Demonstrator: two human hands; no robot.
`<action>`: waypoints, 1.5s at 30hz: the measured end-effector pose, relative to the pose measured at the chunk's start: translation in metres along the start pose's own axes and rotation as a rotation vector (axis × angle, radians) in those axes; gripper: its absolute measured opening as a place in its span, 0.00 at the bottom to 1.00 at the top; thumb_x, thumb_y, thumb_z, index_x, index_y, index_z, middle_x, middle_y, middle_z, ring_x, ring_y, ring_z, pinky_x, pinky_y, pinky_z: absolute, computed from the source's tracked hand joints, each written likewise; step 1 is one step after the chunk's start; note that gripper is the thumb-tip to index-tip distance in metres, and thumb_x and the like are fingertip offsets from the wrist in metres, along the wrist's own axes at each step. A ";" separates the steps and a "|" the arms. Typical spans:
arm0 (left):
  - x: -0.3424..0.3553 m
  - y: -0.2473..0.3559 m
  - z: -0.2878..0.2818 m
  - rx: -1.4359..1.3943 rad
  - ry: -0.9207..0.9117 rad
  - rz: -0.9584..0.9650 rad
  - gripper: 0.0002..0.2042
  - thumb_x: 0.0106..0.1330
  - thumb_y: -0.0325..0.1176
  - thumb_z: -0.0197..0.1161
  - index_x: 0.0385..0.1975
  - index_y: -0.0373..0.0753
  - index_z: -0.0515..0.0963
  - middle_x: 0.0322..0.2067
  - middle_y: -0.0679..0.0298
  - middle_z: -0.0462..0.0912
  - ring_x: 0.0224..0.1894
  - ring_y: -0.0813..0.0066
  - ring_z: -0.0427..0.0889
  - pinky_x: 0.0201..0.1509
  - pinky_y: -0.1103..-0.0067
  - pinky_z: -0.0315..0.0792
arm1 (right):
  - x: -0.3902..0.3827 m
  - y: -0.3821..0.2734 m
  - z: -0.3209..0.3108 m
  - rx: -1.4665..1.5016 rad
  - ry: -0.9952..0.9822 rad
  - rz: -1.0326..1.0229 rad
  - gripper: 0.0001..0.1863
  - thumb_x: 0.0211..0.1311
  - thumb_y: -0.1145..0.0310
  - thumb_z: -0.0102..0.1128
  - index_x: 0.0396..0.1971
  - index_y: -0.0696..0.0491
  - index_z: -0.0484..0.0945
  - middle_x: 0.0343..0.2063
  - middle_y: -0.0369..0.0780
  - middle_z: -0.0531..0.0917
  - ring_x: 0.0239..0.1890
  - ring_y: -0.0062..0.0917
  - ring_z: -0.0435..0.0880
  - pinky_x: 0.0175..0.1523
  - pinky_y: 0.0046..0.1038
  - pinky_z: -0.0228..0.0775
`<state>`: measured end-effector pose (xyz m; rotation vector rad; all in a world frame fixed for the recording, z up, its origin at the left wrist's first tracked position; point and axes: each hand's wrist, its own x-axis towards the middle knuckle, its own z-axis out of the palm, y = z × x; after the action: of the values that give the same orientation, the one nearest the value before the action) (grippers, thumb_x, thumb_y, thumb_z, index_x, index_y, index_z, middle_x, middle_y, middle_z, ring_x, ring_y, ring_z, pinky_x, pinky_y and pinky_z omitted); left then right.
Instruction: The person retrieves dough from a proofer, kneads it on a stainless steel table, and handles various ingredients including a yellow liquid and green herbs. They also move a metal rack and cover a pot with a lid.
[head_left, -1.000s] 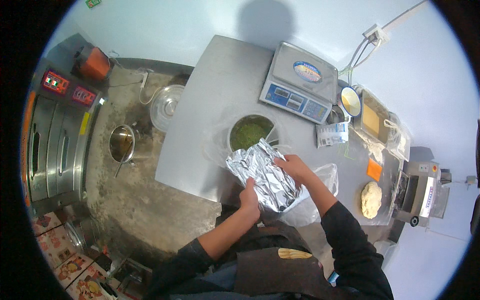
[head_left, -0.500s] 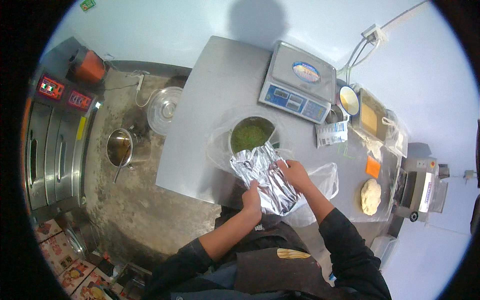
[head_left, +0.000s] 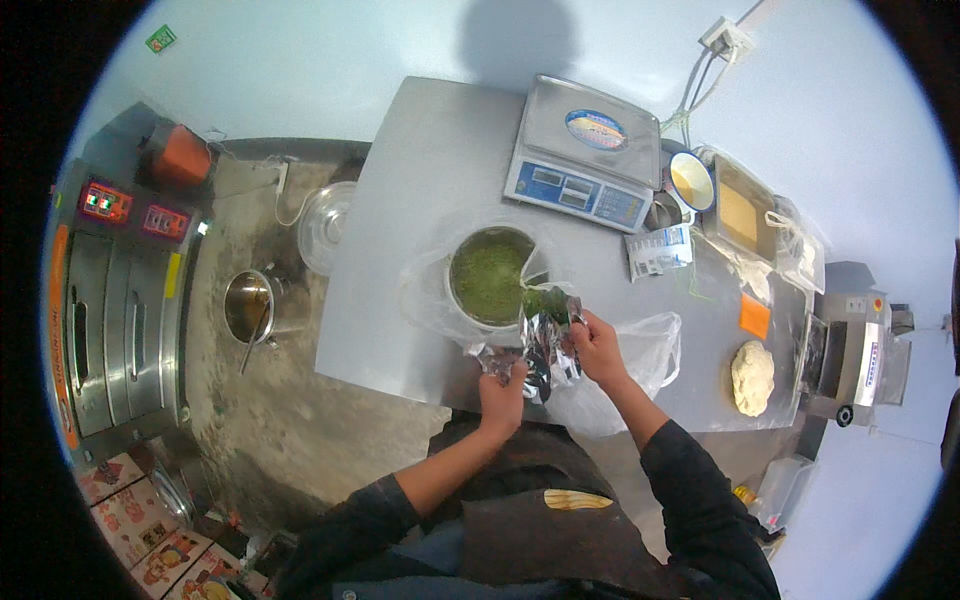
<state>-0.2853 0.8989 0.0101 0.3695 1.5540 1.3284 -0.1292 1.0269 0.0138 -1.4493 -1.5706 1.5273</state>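
Observation:
A silver foil bag (head_left: pixel 550 345) is held between my two hands near the table's front edge. My left hand (head_left: pixel 502 398) is closed on its near left edge, and my right hand (head_left: pixel 597 347) grips its right side. The bag's mouth gapes toward a round metal pot (head_left: pixel 452 290), and dark green stuff shows at the opening. Green, finely chopped or powdery stuff (head_left: pixel 488 272) fills part of the pot, which has clear plastic film around it. To the right of the bag lies a crumpled clear plastic bag (head_left: pixel 650 350).
A digital scale (head_left: pixel 580 150) stands at the back of the steel table (head_left: pixel 400 180). Farther right are a bowl (head_left: pixel 690 180), a tray (head_left: pixel 742 222), a white pouch (head_left: pixel 658 252), an orange card (head_left: pixel 754 317) and a dough lump (head_left: pixel 752 378). A pot (head_left: pixel 250 305) stands on the floor at left.
The foil bag has turned from lying flat and spread to being narrower, with its mouth open over the pot's near edge. More of the green stuff in the pot shows.

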 end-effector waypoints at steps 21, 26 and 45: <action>0.007 0.008 0.039 0.323 -0.244 0.669 0.15 0.70 0.27 0.60 0.55 0.33 0.79 0.48 0.55 0.85 0.48 0.66 0.84 0.54 0.73 0.75 | -0.026 -0.006 -0.098 -0.110 0.043 -0.503 0.07 0.71 0.77 0.55 0.45 0.56 0.79 0.38 0.43 0.80 0.40 0.35 0.80 0.47 0.29 0.73; 0.014 0.013 0.114 0.601 -0.309 0.619 0.26 0.60 0.28 0.70 0.60 0.34 0.76 0.56 0.54 0.81 0.57 0.63 0.81 0.60 0.68 0.74 | -0.006 0.023 -0.104 -0.040 0.057 -0.562 0.07 0.65 0.76 0.58 0.42 0.56 0.81 0.41 0.44 0.81 0.43 0.39 0.81 0.49 0.34 0.74; 0.001 0.062 0.206 0.225 0.119 0.515 0.05 0.73 0.29 0.62 0.34 0.38 0.75 0.29 0.67 0.77 0.30 0.79 0.75 0.46 0.74 0.77 | 0.115 0.143 -0.341 -0.326 0.756 -0.007 0.14 0.60 0.63 0.68 0.42 0.54 0.83 0.43 0.45 0.81 0.46 0.38 0.82 0.49 0.40 0.76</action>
<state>-0.1383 1.0351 0.0882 0.8920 1.7857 1.5853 0.1884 1.2311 -0.0716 -1.8889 -1.3570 0.5839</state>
